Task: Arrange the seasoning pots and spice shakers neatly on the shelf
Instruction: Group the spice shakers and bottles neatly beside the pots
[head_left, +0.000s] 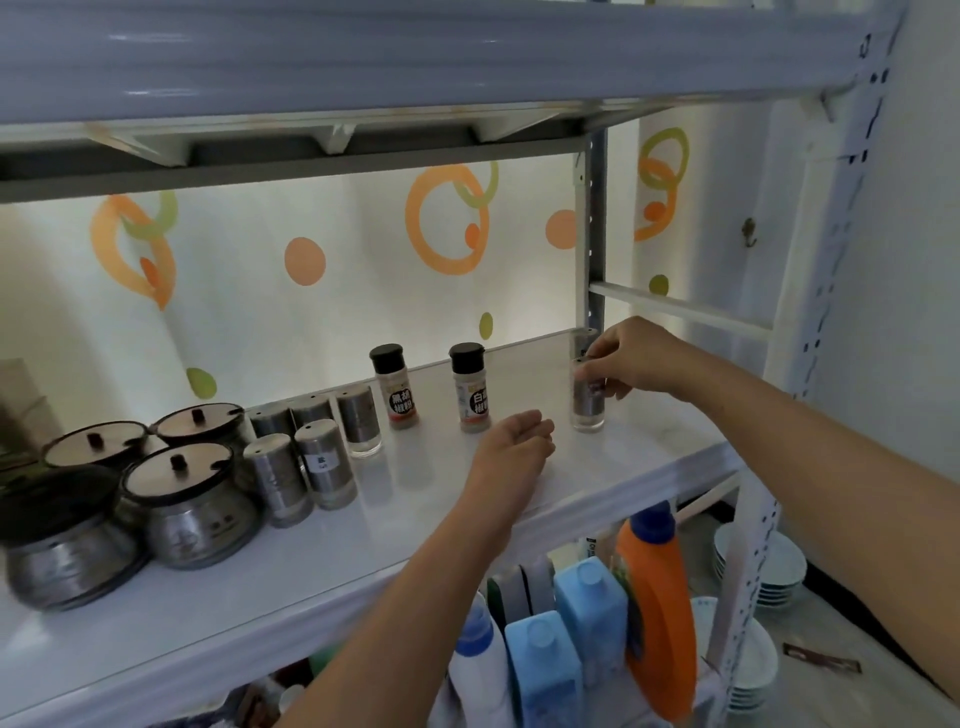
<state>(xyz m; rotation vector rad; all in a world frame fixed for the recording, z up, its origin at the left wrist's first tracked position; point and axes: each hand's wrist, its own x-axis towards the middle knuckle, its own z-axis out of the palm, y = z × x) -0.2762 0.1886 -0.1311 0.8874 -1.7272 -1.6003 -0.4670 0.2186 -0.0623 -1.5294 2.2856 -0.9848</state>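
On the white shelf (311, 551), several steel seasoning pots (200, 514) with lids stand at the left. Beside them is a cluster of steel spice shakers (324, 465). Two black-capped pepper bottles (395, 387) (471, 387) stand further right. My right hand (631, 358) grips the top of a steel shaker (588, 402) standing near the shelf's right end; another shaker (584, 343) behind it is mostly hidden. My left hand (514, 441) rests on the shelf with its fingers apart, just in front of the right pepper bottle, holding nothing.
The shelf above hangs low overhead. A metal upright (595, 234) and crossbar (680, 312) bound the right end. On the lower shelf stand an orange detergent bottle (657, 613) and blue bottles (592, 613). Stacked white plates (774, 577) sit at the lower right.
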